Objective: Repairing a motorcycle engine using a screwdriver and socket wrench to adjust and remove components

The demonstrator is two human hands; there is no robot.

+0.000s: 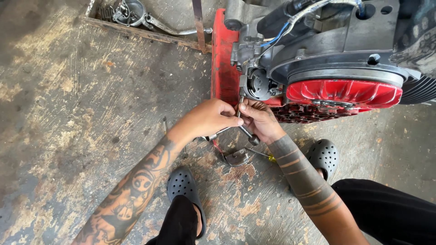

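While crouched by the red engine [345, 93], both hands work one T-handle wrench [243, 129]. Left hand [210, 119] grasps its crossbar, right hand [261, 120] pinches the shaft near the carburetor [256, 84].

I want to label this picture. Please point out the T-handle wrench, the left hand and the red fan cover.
T-handle wrench [247, 135], head view, on its lower handle arm.
left hand [209, 119], head view, on its back.
red fan cover [344, 92], head view, on its ribbed face.
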